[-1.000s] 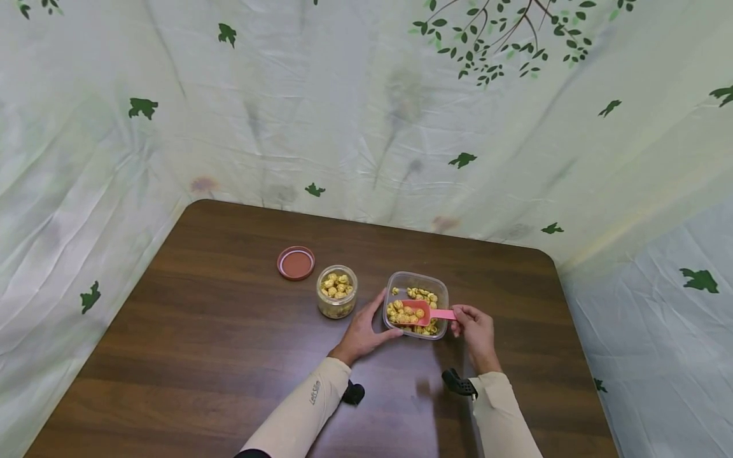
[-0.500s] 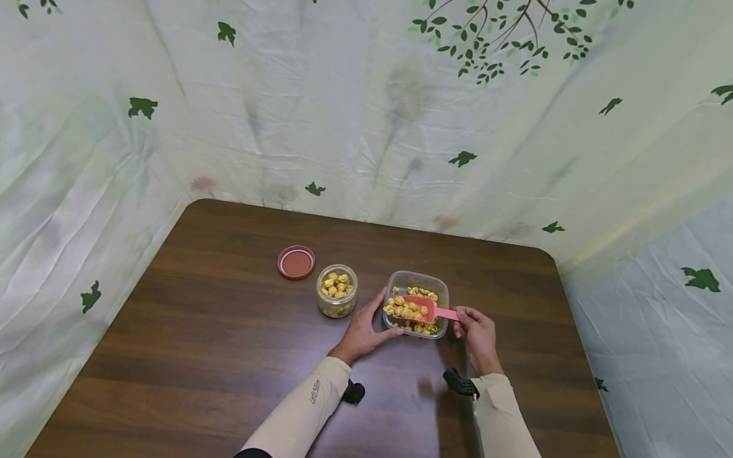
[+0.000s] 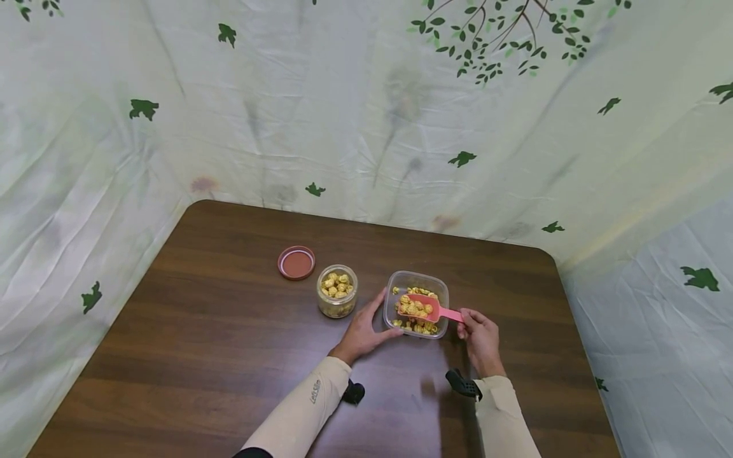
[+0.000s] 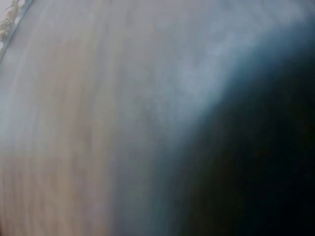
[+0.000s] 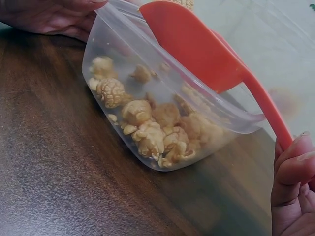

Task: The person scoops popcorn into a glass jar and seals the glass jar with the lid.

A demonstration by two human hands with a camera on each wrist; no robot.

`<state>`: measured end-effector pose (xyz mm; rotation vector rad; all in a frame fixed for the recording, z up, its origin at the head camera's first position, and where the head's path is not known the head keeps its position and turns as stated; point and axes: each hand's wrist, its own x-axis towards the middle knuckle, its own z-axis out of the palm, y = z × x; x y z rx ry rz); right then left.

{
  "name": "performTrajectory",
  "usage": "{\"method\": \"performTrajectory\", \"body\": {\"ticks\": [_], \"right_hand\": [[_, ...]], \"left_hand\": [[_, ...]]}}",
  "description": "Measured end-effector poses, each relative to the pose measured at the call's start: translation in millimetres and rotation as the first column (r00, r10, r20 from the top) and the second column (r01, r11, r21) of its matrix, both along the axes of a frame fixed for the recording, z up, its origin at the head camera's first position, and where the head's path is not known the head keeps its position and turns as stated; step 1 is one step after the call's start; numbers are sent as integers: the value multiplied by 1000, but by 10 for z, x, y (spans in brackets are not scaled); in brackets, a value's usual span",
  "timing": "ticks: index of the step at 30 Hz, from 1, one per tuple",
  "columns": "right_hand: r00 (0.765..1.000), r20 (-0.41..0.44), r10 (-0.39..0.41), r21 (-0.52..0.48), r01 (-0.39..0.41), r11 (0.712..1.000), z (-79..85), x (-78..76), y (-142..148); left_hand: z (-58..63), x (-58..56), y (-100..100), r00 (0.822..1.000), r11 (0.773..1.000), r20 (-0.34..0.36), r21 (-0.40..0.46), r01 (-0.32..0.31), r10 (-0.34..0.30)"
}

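In the head view a clear plastic container [image 3: 417,275] with caramel popcorn [image 5: 150,135] sits on the table. My left hand [image 3: 361,334] holds its left corner, thumb at the front side and fingers along the left. A red-pink scoop [image 3: 432,310] loaded with popcorn is over the container. My right hand [image 3: 482,340] pinches the end of its handle. From the right wrist, the scoop's bowl overlaps the rim, with more popcorn below behind the see-through wall. The left wrist view is mostly blurred and dark, with a bit of popcorn at its top left corner.
Left of the container stands an uncapped clear jar [image 3: 336,308] of popcorn, close to my left hand. A round red-brown lid [image 3: 296,263] lies beyond it to the left. The dark wooden table [image 3: 229,356] meets leaf-printed curtains [image 3: 355,127] at the back.
The scoop first shifts slightly right, then further right and up a little, with popcorn in its bowl. My right hand has moved right with it; my left hand stays in place.
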<state>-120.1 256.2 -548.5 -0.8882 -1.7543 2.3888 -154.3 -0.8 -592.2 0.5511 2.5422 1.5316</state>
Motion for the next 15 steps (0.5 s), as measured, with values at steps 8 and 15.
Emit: {"method": "performTrajectory", "body": {"ticks": [8,15], "right_hand": [[998,-48,-30,-25,29,999,58,0,55],[997,-62,-37,-43,34,998,193,-57,73]], "left_hand": [[9,-3,-5,1000,1000,-24,22,9,-8],[62,-7,-56,999,1000,-38,4,-5,5]]}}
